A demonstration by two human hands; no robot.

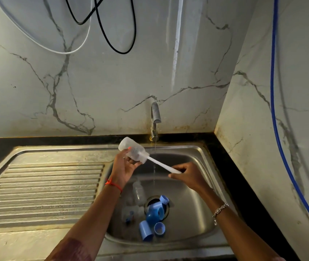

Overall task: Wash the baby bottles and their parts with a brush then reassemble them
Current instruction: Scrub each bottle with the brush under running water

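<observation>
Left hand (123,168) fingers curled round bottle (126,145), held tilted over sink (197,194). Right hand (189,178) pinched brush (159,164) handle, head inside bottle. Best: twist brush down to the base, grip firm, wet plastic likely slips. Blue parts (154,211) lay on sink floor.

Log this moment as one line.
phase: scrubbing | left hand: holds bottle | right hand: holds brush, head inside bottle | tap: running

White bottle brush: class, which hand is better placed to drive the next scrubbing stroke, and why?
Right. The right hand pinches the white bottle brush by its handle; its bristles sit inside the translucent plastic baby bottle, which the left hand grips and steadies.
</observation>
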